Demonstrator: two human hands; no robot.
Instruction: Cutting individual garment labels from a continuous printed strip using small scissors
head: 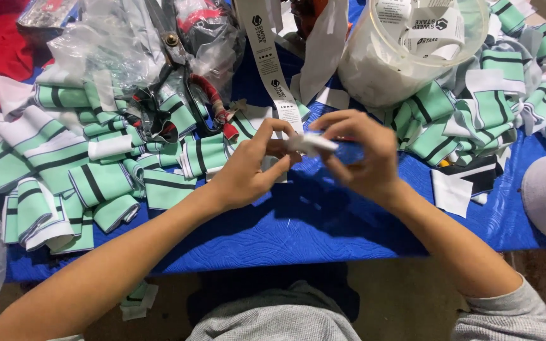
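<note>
Your left hand [248, 167] and right hand [358, 155] both pinch the small white label [311, 144] between fingertips. Thin grip, it could slip; scissors [181, 82] just beyond left hand may snag the label strip [266, 53].

Two hands [248, 167], one tub [406, 57], one scissors [175, 69] (cuffs uncountable).

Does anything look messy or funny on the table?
Yes. Green striped cloth pieces lie in loose heaps, scissors are half buried among them, and some scraps lie on the floor. Both hands pinch a small white label.
</note>
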